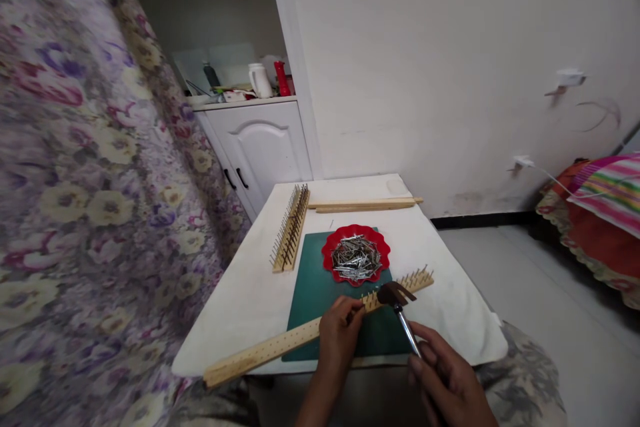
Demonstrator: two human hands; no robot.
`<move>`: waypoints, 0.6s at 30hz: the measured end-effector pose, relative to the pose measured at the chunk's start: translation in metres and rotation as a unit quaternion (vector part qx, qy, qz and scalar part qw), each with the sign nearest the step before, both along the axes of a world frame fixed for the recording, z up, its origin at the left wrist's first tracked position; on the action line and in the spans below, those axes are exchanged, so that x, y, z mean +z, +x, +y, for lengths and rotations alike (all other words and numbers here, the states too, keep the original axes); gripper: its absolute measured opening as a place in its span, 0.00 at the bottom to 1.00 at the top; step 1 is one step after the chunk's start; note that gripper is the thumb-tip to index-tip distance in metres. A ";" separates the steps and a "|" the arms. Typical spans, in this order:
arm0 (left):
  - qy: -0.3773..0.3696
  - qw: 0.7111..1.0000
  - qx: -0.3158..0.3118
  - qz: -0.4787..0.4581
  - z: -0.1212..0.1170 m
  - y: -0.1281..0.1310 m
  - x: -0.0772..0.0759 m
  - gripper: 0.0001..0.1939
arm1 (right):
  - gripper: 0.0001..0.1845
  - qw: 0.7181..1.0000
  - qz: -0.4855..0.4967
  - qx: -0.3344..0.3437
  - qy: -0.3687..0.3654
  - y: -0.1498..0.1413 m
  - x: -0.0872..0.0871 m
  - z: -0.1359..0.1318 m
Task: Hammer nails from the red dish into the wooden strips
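My right hand (447, 377) grips a claw hammer (407, 330) by its shiny metal handle. The dark hammer head hangs over the wooden strip (285, 345), close to my left fingertips. My left hand (341, 330) rests on that strip with thumb and fingers pinched around a nail (363, 299), mostly hidden by the fingers. Upright nails stand in rows along the strip's right part, while small holes dot its left part. The strip lies slantwise across a green mat (313, 280). Just beyond it, a red scalloped bowl (327, 250) holds a heap of loose nails (356, 257).
Nail-studded wooden strips (293, 227) lie at the table's left. Bare wooden strips (365, 205) lie along its far side, near a single loose nail (331, 223). The table (240, 320) has a white cover. A floral curtain (100, 213) hangs at the left, a cabinet (265, 147) behind.
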State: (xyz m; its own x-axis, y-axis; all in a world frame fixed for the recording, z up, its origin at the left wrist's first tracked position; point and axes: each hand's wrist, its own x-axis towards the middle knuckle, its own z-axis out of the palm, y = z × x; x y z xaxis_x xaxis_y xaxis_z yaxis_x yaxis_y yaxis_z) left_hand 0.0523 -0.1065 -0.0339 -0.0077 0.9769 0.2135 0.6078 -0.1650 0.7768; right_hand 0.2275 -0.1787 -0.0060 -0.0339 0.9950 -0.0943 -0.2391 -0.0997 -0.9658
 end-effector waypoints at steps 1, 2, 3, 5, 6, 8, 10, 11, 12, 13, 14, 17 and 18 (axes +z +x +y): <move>0.009 1.000 -0.004 0.011 -0.001 -0.003 0.000 0.08 | 0.24 1.000 -0.004 -0.007 -0.004 0.003 0.000 -0.001; 0.021 0.999 -0.003 0.028 -0.003 -0.007 0.000 0.07 | 0.24 1.000 -0.009 -0.012 -0.006 0.006 -0.001 -0.002; 0.033 0.998 0.001 0.051 -0.005 -0.012 0.000 0.07 | 0.25 1.000 -0.014 -0.016 -0.005 0.009 -0.001 -0.002; 0.046 0.993 0.012 0.104 -0.008 -0.022 -0.001 0.08 | 0.26 0.999 -0.028 -0.019 -0.012 0.014 -0.003 -0.002; 0.045 0.991 0.016 0.127 -0.010 -0.026 -0.001 0.09 | 0.27 0.999 -0.033 -0.020 -0.017 0.016 -0.004 -0.002; 0.032 0.987 0.020 0.157 -0.012 -0.030 -0.002 0.11 | 0.28 0.999 -0.036 -0.022 -0.024 0.018 -0.004 -0.001; 0.021 0.985 0.020 0.173 -0.012 -0.030 -0.003 0.12 | 0.28 0.999 -0.035 -0.022 -0.029 0.019 -0.002 0.000; 0.017 0.984 0.018 0.178 -0.012 -0.028 -0.003 0.12 | 0.28 0.999 -0.035 -0.022 -0.031 0.018 -0.001 0.001; 0.014 0.983 0.018 0.181 -0.011 -0.026 -0.003 0.12 | 0.29 0.999 -0.035 -0.022 -0.032 0.018 0.000 0.001; 0.011 0.983 0.018 0.184 -0.011 -0.024 -0.003 0.12 | 0.29 0.999 -0.035 -0.020 -0.034 0.018 0.000 0.001; 0.008 0.982 0.018 0.185 -0.010 -0.022 -0.003 0.12 | 0.29 0.999 -0.033 -0.018 -0.033 0.017 0.001 0.001; 0.004 0.983 0.011 0.182 -0.009 -0.020 -0.003 0.11 | 0.30 0.999 -0.028 -0.017 -0.033 0.018 -0.004 0.002; 0.009 0.984 0.006 0.177 -0.008 -0.021 -0.002 0.11 | 0.29 0.999 -0.024 -0.024 -0.034 0.018 -0.006 0.002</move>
